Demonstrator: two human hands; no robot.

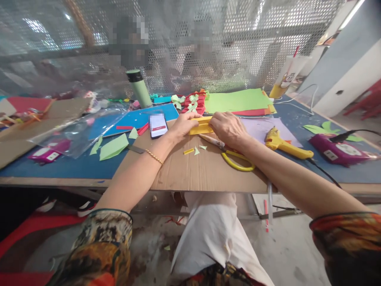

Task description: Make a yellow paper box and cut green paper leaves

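Observation:
Between my two hands is a folded piece of yellow paper (201, 126), held over a brown cardboard sheet (178, 174). My left hand (186, 126) pinches its left end. The fingers of my right hand (228, 126) are closed on its right end. Beneath my right hand lie yellow-handled scissors (238, 162), their blades pointing left and partly covered. Small green and yellow paper scraps (196, 151) are scattered on the cardboard just in front of the yellow paper. Beside my left wrist rests a phone (158, 126) with a lit screen.
A yellow glue gun (287, 146) and a purple device (339, 149) with a cord lie to the right. Green paper sheets (238, 101) and red folded pieces (194, 104) sit behind my hands. At the back stand a green bottle (139, 89) and a drink cup (285, 77).

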